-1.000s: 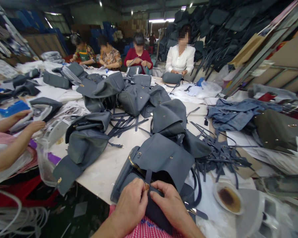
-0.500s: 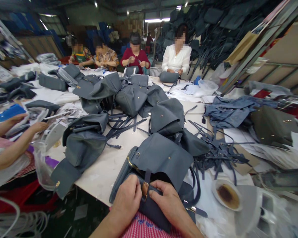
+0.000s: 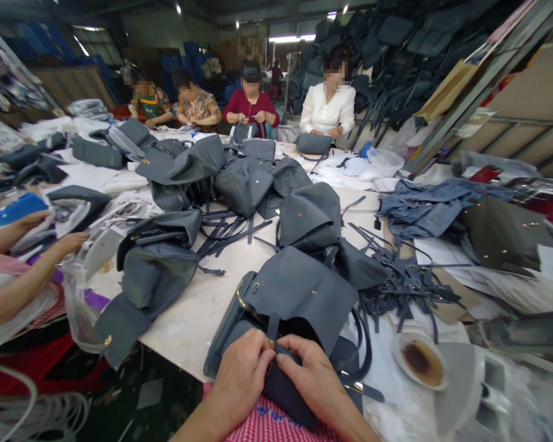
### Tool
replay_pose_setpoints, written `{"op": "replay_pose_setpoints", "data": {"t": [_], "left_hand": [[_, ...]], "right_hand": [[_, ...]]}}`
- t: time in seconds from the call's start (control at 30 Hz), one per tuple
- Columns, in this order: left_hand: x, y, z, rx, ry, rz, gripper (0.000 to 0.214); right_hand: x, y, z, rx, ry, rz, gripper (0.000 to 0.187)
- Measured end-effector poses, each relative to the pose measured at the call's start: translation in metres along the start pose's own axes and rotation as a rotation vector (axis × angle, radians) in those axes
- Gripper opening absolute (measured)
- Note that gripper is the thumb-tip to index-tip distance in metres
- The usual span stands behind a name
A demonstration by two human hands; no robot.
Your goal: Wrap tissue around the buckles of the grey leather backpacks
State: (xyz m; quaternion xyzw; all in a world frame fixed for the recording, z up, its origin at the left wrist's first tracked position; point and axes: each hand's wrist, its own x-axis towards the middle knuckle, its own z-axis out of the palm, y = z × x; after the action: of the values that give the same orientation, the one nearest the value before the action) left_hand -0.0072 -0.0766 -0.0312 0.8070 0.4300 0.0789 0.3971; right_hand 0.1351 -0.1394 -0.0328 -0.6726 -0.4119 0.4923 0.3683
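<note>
A dark blue-grey backpack [image 3: 306, 288] lies tilted at the table's near edge, its flap turned up and its front toward me. A short strap [image 3: 273, 325] runs down to a small gold buckle [image 3: 271, 344] between my hands. My left hand [image 3: 242, 371] is closed in a pinch at the buckle, thumb and forefinger pressed together over it. My right hand [image 3: 311, 371] grips the bag's front just to the right, thumb on top and fingers curled behind the material. The fingertips of both hands nearly meet and partly hide the buckle.
More grey backpacks [image 3: 161, 276] crowd the table. Loose straps [image 3: 405, 282] lie to the right, near a dish of brown liquid [image 3: 421, 362]. A co-worker's forearm [image 3: 32, 276] reaches in from the left. Several people sit across the table.
My left thumb and fingers have moved right and up onto the buckle, covering much of it. My right hand stays almost where it was.
</note>
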Motion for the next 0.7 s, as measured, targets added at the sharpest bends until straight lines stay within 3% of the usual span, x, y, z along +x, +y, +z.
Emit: {"op": "replay_pose_setpoints", "data": {"t": [0.23,0.43,0.57,0.7], "left_hand": [[0.005,-0.014,0.013,0.239,0.062,0.121,0.026],[0.008,-0.01,0.014,0.445,0.095,0.163,0.024],[0.014,-0.009,0.013,0.433,0.144,0.162,0.025],[0.02,-0.015,0.01,0.206,0.196,0.087,0.022]], "right_hand": [[0.002,0.0,0.0,-0.04,0.019,0.028,0.02],[0.005,0.0,0.003,-0.126,0.026,0.0,0.022],[0.005,-0.005,0.004,-0.144,0.023,-0.047,0.025],[0.005,-0.003,0.001,-0.101,0.026,-0.054,0.026]]}}
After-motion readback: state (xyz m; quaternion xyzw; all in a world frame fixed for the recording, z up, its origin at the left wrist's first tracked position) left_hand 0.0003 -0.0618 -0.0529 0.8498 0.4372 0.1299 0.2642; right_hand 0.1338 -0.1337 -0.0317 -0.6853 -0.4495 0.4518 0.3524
